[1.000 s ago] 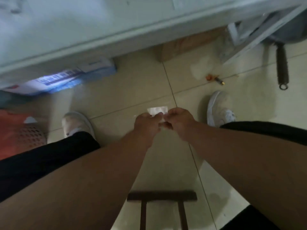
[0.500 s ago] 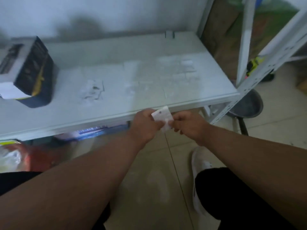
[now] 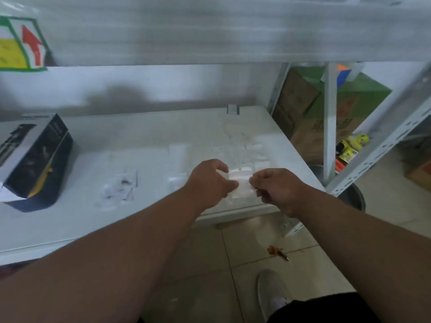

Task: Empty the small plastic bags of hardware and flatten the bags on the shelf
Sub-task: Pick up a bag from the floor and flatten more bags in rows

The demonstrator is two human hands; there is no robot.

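Bag (image 3: pixel 239 184) stretched sideways between left hand (image 3: pixel 210 183), right hand (image 3: pixel 275 187).

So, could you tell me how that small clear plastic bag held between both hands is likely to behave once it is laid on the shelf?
The small clear plastic bag looks thin, spanning between the left hand and right hand, so probably floppy. Other flattened bags lie level on the shelf, so it should stay flat. Probably very light, easily shifted by a brush.
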